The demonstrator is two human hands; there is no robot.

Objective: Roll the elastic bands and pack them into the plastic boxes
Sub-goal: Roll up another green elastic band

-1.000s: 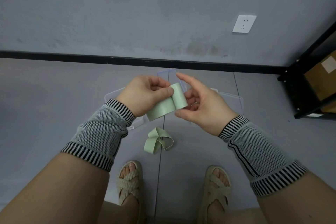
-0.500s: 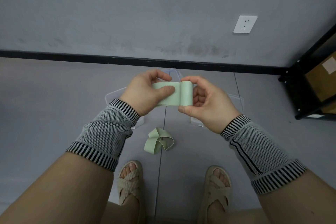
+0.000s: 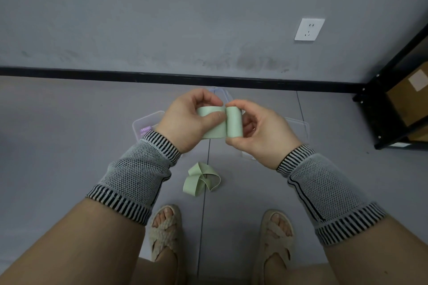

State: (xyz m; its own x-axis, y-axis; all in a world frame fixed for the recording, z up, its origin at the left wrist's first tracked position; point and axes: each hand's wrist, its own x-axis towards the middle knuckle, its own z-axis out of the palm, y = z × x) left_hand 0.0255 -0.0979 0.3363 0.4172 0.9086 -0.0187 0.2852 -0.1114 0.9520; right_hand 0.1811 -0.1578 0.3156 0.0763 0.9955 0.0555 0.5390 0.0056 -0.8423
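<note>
elastic band (image 3: pixel 215 126) held mid-air above floor, part-rolled | left hand (image 3: pixel 187 122) pinches flat tail | right hand (image 3: pixel 259 133) pinches roll (image 3: pixel 234 124) | likely soft, light, springy: grip roll by its edges | second band (image 3: pixel 201 179) loose on floor | plastic boxes (image 3: pixel 144 125) behind hands

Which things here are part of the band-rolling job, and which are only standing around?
Part of the job:
green band, held in left hand and right hand
loose green band on floor
clear plastic boxes

Only around:
wall socket
black shelf
cardboard box
</note>
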